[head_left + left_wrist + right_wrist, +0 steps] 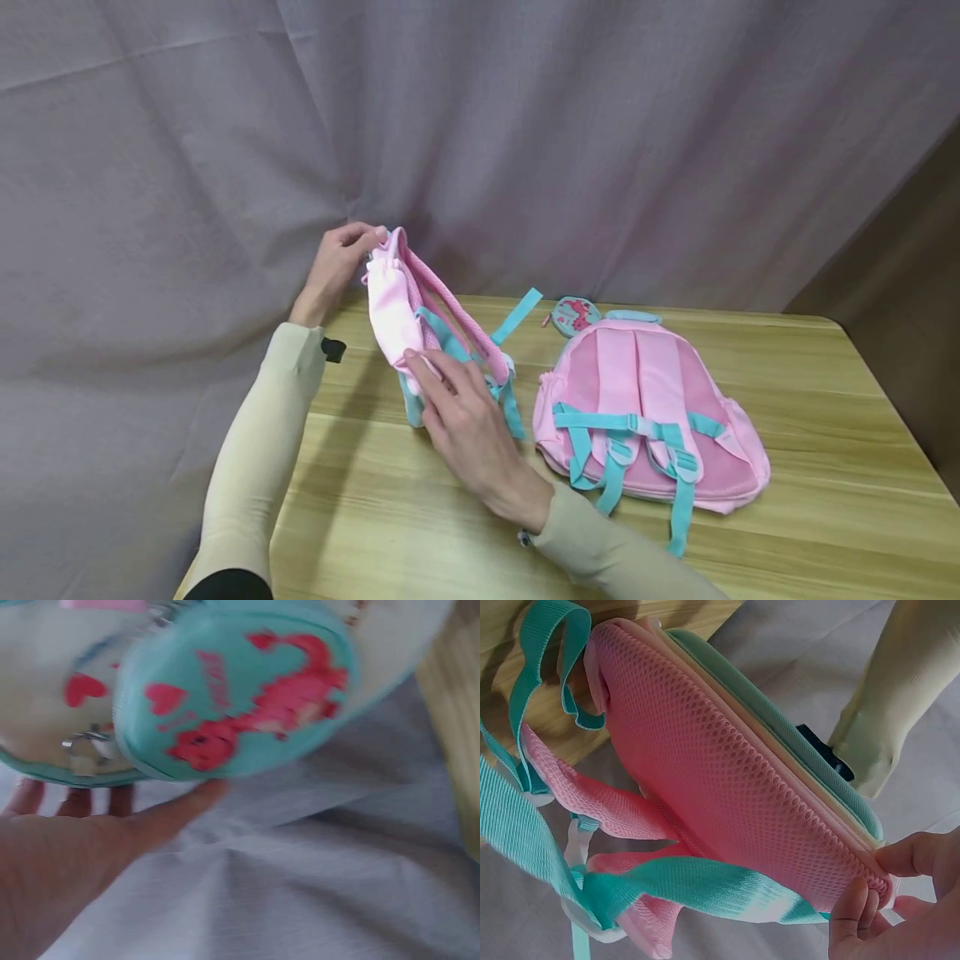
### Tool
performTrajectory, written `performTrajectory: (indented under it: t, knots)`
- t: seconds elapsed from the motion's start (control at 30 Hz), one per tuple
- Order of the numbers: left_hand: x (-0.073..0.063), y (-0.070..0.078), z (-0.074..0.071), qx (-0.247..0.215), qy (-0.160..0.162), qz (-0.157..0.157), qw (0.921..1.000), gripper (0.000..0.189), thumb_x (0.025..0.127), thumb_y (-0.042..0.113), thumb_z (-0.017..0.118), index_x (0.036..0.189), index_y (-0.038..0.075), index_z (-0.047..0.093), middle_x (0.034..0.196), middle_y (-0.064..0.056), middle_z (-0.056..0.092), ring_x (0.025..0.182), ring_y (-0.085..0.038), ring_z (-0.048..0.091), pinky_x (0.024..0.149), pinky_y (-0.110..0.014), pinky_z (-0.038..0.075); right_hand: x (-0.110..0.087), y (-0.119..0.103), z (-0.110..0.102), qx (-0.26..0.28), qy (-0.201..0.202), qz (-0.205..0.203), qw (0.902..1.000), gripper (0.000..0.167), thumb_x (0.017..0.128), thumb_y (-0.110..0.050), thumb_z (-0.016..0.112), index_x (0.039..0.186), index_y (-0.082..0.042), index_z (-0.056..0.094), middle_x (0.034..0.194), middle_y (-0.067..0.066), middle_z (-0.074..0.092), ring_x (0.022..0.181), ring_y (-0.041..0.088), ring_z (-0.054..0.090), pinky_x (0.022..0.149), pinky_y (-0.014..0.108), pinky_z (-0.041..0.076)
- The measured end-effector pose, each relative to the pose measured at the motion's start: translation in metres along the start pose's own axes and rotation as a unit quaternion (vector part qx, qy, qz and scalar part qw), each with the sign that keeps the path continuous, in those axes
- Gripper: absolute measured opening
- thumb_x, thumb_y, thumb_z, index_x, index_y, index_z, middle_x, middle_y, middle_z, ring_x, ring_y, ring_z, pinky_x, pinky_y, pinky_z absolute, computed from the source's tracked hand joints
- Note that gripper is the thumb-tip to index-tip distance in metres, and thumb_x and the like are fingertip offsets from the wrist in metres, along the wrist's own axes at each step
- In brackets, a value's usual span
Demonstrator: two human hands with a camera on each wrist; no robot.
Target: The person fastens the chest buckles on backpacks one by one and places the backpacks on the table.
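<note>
A small pink backpack (390, 312) with teal straps stands on edge at the left part of the table, its side facing me in the head view. My left hand (341, 258) grips its top end. In the left wrist view, that hand's thumb lies at the edge of a round teal pouch (247, 697) with a red dinosaur, which hangs over the pack's white front. My right hand (468, 417) is at the lower side; in the right wrist view its thumb and fingers pinch a corner beside the pink mesh back panel (697, 765).
A second pink backpack (660, 400) lies to the right, straps up, with its round dinosaur pouch (576, 317) beside its top. The wooden table (840, 433) ends at a grey curtain (525, 150) behind. A loose teal strap (517, 315) sticks out between the packs.
</note>
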State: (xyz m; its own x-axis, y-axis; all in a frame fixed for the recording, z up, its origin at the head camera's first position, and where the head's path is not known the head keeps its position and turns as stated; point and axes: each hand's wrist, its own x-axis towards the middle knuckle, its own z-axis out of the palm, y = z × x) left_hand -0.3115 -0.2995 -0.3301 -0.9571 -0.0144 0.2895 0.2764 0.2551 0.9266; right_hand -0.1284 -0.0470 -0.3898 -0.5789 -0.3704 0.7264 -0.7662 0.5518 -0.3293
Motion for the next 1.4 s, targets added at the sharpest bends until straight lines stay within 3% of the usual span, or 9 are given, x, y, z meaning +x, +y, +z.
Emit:
performTrajectory:
  t: [0.2,0.47,0.57,0.8,0.97,1.07,1.2,1.3,1.4]
  knots:
    - [-0.004,0.022,-0.004,0.114,-0.047,-0.076,0.9894,0.039,0.100,0.043,0.073,0.117,0.008,0.072,0.105,0.005,0.063,0.095,-0.013,0.056,0.078,-0.023,0.048,0.000,-0.001,0.004,0.019,0.000,0.000,0.9998,0.061,0.096,0.000,0.077,0.154,-0.011,0.062,0.146,0.012,0.067,0.109,0.024,0.061,0.086,0.031,0.057]
    - [-0.006,0.028,-0.016,0.137,-0.067,-0.123,0.9805,0.034,0.098,0.033,0.072,0.118,0.006,0.067,0.104,0.001,0.061,0.072,-0.008,0.056,0.063,-0.022,0.049,-0.005,0.006,0.010,0.099,-0.022,-0.008,0.9949,0.060,0.097,-0.007,0.078,0.154,-0.004,0.059,0.154,0.013,0.064,0.141,0.031,0.064,0.119,0.044,0.054]
    - [-0.009,0.021,-0.022,0.133,-0.060,-0.132,0.9804,0.030,0.099,0.032,0.069,0.116,0.007,0.067,0.102,0.003,0.062,0.079,-0.007,0.058,0.068,-0.022,0.050,-0.009,0.014,0.010,0.128,-0.011,0.006,0.9917,0.062,0.094,-0.009,0.082,0.151,-0.001,0.060,0.153,0.016,0.065,0.139,0.031,0.066,0.116,0.044,0.057]
    - [-0.015,0.008,-0.031,0.097,-0.050,-0.139,0.9843,0.016,0.100,0.026,0.064,0.108,0.014,0.072,0.094,0.013,0.068,0.087,-0.005,0.061,0.074,-0.018,0.052,-0.032,0.039,0.008,0.171,0.047,0.072,0.9815,0.056,0.089,-0.006,0.084,0.141,0.001,0.067,0.133,0.021,0.071,0.093,0.025,0.073,0.073,0.033,0.064]
    - [-0.018,0.003,-0.035,0.064,-0.044,-0.131,0.9883,0.009,0.100,0.024,0.063,0.097,0.021,0.072,0.087,0.015,0.069,0.084,-0.003,0.062,0.073,-0.016,0.053,-0.050,0.059,0.000,0.150,0.069,0.148,0.9752,0.057,0.084,-0.013,0.088,0.136,0.002,0.070,0.124,0.020,0.073,0.096,0.030,0.070,0.080,0.037,0.061]
    - [-0.018,0.003,-0.036,0.061,-0.046,-0.132,0.9883,0.009,0.100,0.025,0.064,0.097,0.022,0.071,0.088,0.015,0.068,0.085,-0.003,0.062,0.074,-0.016,0.053,-0.058,0.065,-0.002,0.177,0.000,0.246,0.9530,0.074,0.084,-0.026,0.092,0.147,-0.002,0.062,0.130,0.018,0.067,0.103,0.033,0.068,0.086,0.041,0.060]
    - [-0.017,0.003,-0.037,0.067,-0.050,-0.136,0.9871,0.010,0.100,0.027,0.064,0.100,0.020,0.070,0.089,0.014,0.068,0.087,-0.004,0.062,0.075,-0.016,0.053,-0.064,0.071,0.005,0.205,-0.120,0.374,0.8966,0.096,0.083,-0.040,0.093,0.160,-0.006,0.047,0.139,0.018,0.061,0.116,0.034,0.067,0.099,0.049,0.059]
    - [-0.018,0.002,-0.040,0.078,-0.055,-0.142,0.9853,0.013,0.101,0.029,0.063,0.103,0.018,0.070,0.090,0.014,0.067,0.087,-0.003,0.062,0.076,-0.017,0.054,-0.065,0.077,0.017,0.234,-0.177,0.411,0.8630,0.098,0.085,-0.036,0.093,0.161,0.000,0.043,0.142,0.020,0.063,0.123,0.034,0.068,0.106,0.052,0.058]
    - [-0.019,-0.001,-0.044,0.088,-0.060,-0.148,0.9832,0.018,0.101,0.031,0.063,0.107,0.015,0.069,0.090,0.014,0.067,0.086,-0.004,0.063,0.075,-0.017,0.054,-0.067,0.079,0.028,0.263,-0.210,0.421,0.8424,0.094,0.087,-0.031,0.093,0.159,0.002,0.044,0.143,0.019,0.067,0.127,0.033,0.070,0.110,0.053,0.057]
